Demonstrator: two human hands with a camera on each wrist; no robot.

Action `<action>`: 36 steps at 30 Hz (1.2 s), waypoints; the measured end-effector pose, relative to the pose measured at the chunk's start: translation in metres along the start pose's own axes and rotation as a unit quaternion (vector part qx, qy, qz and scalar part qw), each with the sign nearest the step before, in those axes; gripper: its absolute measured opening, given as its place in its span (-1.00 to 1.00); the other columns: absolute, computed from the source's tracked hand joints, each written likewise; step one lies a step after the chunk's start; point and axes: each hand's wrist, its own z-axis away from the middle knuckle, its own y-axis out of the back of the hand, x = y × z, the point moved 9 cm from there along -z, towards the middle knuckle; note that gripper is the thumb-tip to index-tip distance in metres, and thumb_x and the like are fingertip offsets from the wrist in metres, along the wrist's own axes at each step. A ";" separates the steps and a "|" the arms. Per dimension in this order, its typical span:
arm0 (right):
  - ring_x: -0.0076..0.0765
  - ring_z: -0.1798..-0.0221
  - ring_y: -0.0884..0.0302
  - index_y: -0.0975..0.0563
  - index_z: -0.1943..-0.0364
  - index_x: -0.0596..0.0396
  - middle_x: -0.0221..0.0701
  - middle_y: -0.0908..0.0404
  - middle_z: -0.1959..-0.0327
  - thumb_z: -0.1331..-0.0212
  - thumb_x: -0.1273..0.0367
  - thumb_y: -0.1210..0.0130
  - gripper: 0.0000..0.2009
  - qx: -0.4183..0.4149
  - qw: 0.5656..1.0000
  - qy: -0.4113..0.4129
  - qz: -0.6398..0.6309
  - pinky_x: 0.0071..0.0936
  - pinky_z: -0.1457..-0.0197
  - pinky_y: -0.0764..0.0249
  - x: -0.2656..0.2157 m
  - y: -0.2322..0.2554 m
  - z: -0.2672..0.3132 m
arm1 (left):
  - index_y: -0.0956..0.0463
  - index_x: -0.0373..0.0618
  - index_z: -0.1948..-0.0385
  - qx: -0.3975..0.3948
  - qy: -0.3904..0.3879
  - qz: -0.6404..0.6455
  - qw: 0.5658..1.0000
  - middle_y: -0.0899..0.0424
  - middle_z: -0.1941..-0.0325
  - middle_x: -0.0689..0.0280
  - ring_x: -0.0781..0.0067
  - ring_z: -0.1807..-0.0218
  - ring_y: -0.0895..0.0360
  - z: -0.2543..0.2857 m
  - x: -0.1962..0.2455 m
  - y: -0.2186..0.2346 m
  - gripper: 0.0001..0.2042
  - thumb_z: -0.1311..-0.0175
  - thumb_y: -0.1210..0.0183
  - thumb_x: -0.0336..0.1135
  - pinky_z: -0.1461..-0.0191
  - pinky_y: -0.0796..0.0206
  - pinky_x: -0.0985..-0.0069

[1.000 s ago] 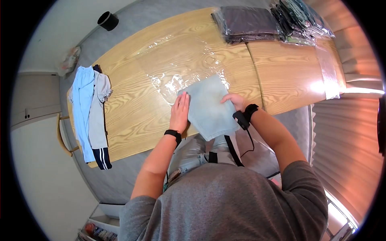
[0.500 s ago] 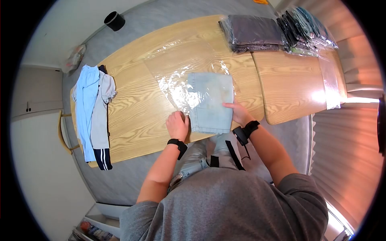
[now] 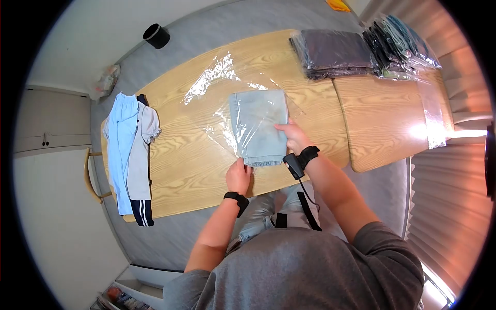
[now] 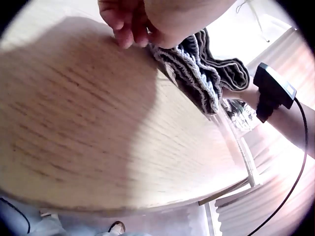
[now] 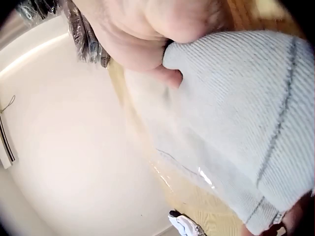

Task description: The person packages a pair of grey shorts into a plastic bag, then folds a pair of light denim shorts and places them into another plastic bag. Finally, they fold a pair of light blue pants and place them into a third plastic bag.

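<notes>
Folded pale denim [image 3: 264, 116] partly under clear plastic [image 3: 211, 82], wooden surface [image 3: 181, 170], right hand [image 3: 297, 137] gripping its side, left hand [image 3: 238, 177] curled at near corner, hold unclear

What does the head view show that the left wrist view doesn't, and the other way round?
Only the head view: the black round bin, the pale blue garment laid along the table's left end, and the broad upper face of the folded light-blue denim garment.

Only the left wrist view: that garment's stacked layers seen edge-on, and a shoe tip on the floor.

Both: the wooden table, the left hand at the denim's near edge, and the black strapped device on the right wrist.
</notes>
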 end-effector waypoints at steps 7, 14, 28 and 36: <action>-0.14 0.10 -0.52 -0.32 -0.07 0.17 -0.17 -0.49 0.05 -0.11 0.64 0.10 -0.62 0.050 0.997 0.059 -0.022 -0.21 0.01 -0.50 -0.009 0.017 0.000 | -0.34 -0.17 0.52 0.056 -0.001 0.059 0.997 -0.51 0.58 0.11 0.03 0.52 -0.47 -0.004 0.011 0.016 -0.86 -0.04 -0.15 -0.41 0.45 -0.31 0.21; -0.14 -0.02 -0.44 -0.33 -0.04 0.16 -0.21 -0.48 0.04 -0.14 0.61 0.11 -0.66 0.119 0.979 0.119 -0.114 -0.15 -0.04 -0.44 -0.002 0.020 0.008 | -0.35 -0.17 0.53 0.053 -0.050 0.088 0.993 -0.50 0.58 0.11 0.05 0.52 -0.47 -0.005 0.041 0.016 -0.89 -0.07 -0.12 -0.43 0.46 -0.31 0.23; -0.14 -0.15 -0.34 -0.27 -0.11 0.19 -0.25 -0.36 -0.12 -0.25 0.39 0.01 -0.63 -0.033 0.979 -0.073 -0.187 -0.13 -0.21 -0.27 0.024 -0.034 -0.002 | -0.34 -0.19 0.54 -0.001 -0.074 0.177 0.981 -0.46 0.58 0.11 0.06 0.49 -0.44 0.001 0.048 0.018 -0.89 -0.09 -0.08 -0.42 0.41 -0.29 0.22; -0.26 -0.03 -0.44 -0.31 -0.07 0.18 -0.28 -0.44 -0.03 -0.21 0.40 -0.05 -0.64 -0.169 0.981 -0.090 0.021 -0.28 -0.07 -0.40 0.037 -0.080 -0.038 | -0.35 -0.18 0.59 0.001 -0.045 0.192 0.980 -0.42 0.62 0.13 0.07 0.55 -0.39 0.015 0.020 0.031 -0.84 -0.10 -0.12 -0.38 0.47 -0.24 0.26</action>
